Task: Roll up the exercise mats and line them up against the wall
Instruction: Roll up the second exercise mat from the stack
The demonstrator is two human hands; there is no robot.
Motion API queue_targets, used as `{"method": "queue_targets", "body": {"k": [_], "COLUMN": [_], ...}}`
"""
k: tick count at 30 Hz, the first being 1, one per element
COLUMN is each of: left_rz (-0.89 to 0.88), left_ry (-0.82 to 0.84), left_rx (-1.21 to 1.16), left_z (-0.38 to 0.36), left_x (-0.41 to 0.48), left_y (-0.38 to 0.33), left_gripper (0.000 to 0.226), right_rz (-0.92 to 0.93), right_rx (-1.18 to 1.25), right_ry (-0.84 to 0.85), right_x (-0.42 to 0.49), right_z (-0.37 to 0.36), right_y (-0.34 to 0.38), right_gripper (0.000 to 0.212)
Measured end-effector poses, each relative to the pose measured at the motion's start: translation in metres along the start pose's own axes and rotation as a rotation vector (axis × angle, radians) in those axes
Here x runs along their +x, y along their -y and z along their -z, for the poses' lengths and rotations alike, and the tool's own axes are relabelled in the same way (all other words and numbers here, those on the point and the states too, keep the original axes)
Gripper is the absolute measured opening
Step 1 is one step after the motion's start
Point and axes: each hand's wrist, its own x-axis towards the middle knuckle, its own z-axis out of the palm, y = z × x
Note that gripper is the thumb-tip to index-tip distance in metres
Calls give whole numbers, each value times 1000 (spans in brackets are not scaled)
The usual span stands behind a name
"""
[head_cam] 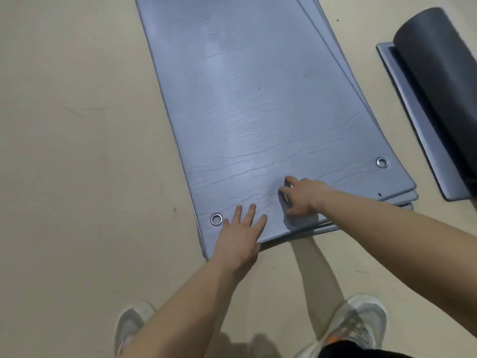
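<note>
Right grip (300,198) curls round the near edge of the top blue-grey foam exercise mat (247,104); left grip (241,235) presses flat-fingered just beside it, by a metal eyelet (216,219). Below lie more mats on the floor (77,125) — fingers could snag a second layer, or uneven hands could skew the roll.

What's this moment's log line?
left hand flat on top mat | right hand grips its near edge | rolled mat at right | roll not started
</note>
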Motion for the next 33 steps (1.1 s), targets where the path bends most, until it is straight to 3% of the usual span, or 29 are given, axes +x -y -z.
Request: {"method": "queue_targets", "body": {"k": [3,6,9,12,17,24,27,29,33], "left_rz": [-6,52,176,313,374,471,435,382,314], "left_ry": [-48,-90,-142,-243,-360,-455,-683,-811,-834], "left_rx": [23,12,-37,-208,-387,-232,-149,-9,121], "left_z": [11,31,44,41,36,52,51,50,50], "left_x": [-16,-38,-70,-91,-92,-53,-32,-15,10], "left_y": [4,24,56,88,107,131,137,140,151], "left_gripper": [38,20,30,34,25,23,20,19,27], "right_rz": [-18,-48,-15,-74,-159,-302,-333,-351,-330], "right_rx": [34,172,14,46,162,168,212,211,94], "right_ry": [47,-24,-146,-301,-469,-901,-1048,-1096,-1091], "right_x": [-28,-48,-64,-70,-64,-21,5,21,39], "right_z": [-10,-20,-28,-41,-54,-3,-4,-3,-3], "right_y": [10,24,39,49,52,40,44,40,33], "right_gripper": [56,69,49,29,35,34,25,22,26]}}
